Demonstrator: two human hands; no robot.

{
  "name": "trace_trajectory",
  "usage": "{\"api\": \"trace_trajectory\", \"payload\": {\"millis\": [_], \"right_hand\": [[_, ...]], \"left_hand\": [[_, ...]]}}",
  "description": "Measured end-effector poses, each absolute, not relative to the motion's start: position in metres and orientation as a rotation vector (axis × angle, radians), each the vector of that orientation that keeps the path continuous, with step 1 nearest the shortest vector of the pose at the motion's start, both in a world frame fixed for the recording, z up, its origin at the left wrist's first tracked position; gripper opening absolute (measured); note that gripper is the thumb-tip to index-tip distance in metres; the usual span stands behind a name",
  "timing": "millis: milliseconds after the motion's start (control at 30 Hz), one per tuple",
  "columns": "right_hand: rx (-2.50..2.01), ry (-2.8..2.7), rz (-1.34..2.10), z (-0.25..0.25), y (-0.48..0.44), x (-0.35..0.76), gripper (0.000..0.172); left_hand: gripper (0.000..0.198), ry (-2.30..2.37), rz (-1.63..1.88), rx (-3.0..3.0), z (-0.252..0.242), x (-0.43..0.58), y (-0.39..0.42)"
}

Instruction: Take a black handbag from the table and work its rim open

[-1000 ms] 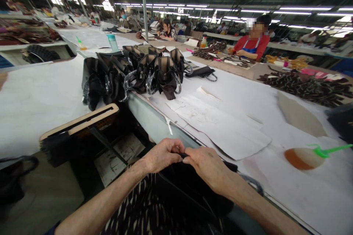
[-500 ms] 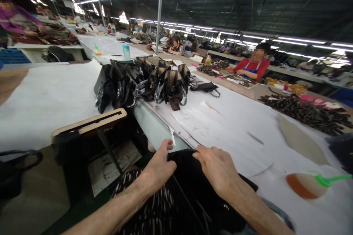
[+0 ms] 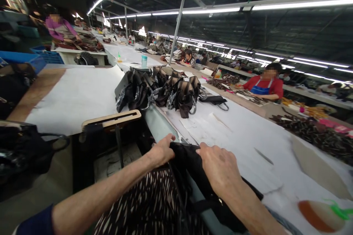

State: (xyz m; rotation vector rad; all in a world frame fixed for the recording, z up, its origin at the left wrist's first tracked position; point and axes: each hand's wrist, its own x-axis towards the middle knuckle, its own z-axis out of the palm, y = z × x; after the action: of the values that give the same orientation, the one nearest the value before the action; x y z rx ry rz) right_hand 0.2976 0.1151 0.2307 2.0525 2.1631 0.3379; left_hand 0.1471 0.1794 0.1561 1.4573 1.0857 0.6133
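Note:
At the table's near edge, a black bag [image 3: 184, 156] is stretched between my two hands. My left hand [image 3: 163, 150] pinches its far left corner with thumb and fingers. On the right, my right hand [image 3: 219, 163] is closed over the upper edge, with the fingertips out of sight behind the fabric. The lower part of the bag hangs over the table edge, partly covered by my right forearm. Ahead on the white-covered table [image 3: 204, 136], several dark bags [image 3: 183, 99] with plastic-wrapped handles stand bunched together.
Left of me is a wooden-topped stand [image 3: 111, 119], with more black bags [image 3: 24, 147] beside it. A squeeze bottle [image 3: 320, 214] of amber liquid lies at the near right. Dark strips [image 3: 311, 128] are heaped farther right. A person in red [image 3: 271, 86] works across the table.
The view has swung left, bringing in the bags at the left. My left fingers, apart before, have closed on the bag's corner, and its top edge now spans both hands.

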Motion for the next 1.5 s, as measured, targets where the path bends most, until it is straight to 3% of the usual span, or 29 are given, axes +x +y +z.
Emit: {"api": "trace_trajectory", "payload": {"millis": [200,367,533,633,1267,1500], "right_hand": [[2.002,2.217,0.152,0.244,0.109,0.294,0.02],[2.028,2.175,-0.043,0.218,0.1,0.309,0.022],[2.084,2.156,-0.137,0.177,0.092,0.33,0.023],[2.132,2.146,-0.138,0.169,0.093,0.336,0.023],[2.14,2.115,-0.159,0.167,0.107,0.339,0.023],[2.139,2.097,-0.198,0.172,0.106,0.338,0.024]], "left_hand": [[0.049,0.859,0.441,1.476,0.173,0.124,0.216],[0.041,0.765,0.222,1.527,0.147,0.13,0.196],[0.047,0.87,0.56,1.798,0.123,0.151,0.168],[0.039,0.744,0.671,1.892,0.129,0.161,0.165],[0.005,0.771,0.514,2.159,0.125,0.172,0.179],[0.012,0.886,0.601,2.079,0.127,0.177,0.171]]}}
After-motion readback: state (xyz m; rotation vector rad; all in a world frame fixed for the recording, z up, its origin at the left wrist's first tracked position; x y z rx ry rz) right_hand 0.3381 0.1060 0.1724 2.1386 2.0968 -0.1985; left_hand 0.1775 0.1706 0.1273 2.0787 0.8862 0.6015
